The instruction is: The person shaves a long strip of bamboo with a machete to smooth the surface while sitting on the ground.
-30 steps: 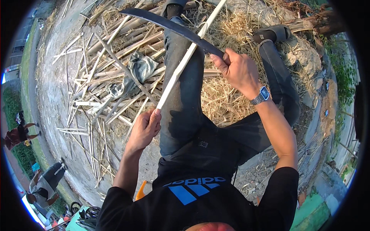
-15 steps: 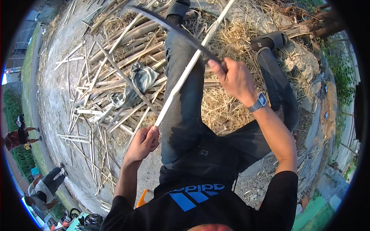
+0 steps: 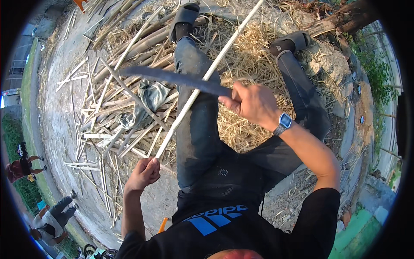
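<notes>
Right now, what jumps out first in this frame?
The long dark curved blade held in the right hand, laid across a pale bamboo strip that the left hand grips at its lower end, over the person's lap. To the left, split bamboo slats litter the ground, with dry shavings heaped between the legs.

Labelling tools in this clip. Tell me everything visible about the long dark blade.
The blade is long, dark and gently curved, like a machete or sickle-type knife, apparently metal with a dull, unpolished face. The right hand grips its handle end, which the fist hides. It lies roughly level, with its tip pointing toward the person's left over the scattered cane strips. It crosses the pale stick that the left hand holds at its lower end. Whether the edge actually touches the stick cannot be told.
</notes>
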`<state>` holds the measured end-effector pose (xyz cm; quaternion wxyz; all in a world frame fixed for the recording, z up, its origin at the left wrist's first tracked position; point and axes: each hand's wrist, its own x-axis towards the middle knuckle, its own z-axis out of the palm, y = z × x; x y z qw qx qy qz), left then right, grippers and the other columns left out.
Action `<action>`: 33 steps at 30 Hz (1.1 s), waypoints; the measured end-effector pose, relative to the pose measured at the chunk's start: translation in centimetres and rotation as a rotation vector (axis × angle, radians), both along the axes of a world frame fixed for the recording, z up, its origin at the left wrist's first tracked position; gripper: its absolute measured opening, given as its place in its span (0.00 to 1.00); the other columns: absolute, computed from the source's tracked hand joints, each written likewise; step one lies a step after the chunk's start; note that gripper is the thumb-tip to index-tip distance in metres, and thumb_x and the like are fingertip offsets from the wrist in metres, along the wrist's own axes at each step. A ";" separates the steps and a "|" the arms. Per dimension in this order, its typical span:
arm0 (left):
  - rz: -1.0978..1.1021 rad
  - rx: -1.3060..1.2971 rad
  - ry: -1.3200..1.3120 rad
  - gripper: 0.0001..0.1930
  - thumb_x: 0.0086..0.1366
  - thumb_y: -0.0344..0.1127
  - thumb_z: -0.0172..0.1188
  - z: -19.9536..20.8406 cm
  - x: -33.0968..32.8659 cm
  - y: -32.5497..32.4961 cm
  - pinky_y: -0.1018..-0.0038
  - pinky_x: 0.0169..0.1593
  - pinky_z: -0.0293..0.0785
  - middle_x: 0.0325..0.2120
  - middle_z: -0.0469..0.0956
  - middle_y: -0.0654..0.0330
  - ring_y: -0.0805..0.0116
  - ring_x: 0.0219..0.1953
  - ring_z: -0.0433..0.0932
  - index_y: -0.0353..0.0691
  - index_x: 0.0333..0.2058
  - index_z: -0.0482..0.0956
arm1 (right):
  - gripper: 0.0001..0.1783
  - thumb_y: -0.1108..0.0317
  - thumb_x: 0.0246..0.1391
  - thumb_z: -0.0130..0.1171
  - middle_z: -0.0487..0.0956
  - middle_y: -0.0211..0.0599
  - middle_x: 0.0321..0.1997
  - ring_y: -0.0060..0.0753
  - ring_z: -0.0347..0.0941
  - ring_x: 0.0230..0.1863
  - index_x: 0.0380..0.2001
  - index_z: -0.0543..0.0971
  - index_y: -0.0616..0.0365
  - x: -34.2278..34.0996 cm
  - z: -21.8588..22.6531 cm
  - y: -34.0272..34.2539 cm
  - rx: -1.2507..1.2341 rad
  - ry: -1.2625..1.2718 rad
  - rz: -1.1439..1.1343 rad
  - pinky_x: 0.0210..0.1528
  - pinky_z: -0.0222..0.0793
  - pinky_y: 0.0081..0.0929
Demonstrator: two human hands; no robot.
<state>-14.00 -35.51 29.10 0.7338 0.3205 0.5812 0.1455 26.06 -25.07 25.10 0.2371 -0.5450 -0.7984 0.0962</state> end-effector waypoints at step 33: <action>-0.225 0.592 0.715 0.29 0.76 0.54 0.52 -3.4 -10.1 -2.2 0.73 0.23 0.58 0.12 0.65 0.68 0.78 0.17 0.62 0.38 0.19 0.71 | 0.30 0.40 0.66 0.56 0.74 0.34 0.12 0.40 0.75 0.15 0.24 0.74 0.56 1.8 0.2 -1.4 -0.281 0.219 -0.331 0.17 0.65 0.36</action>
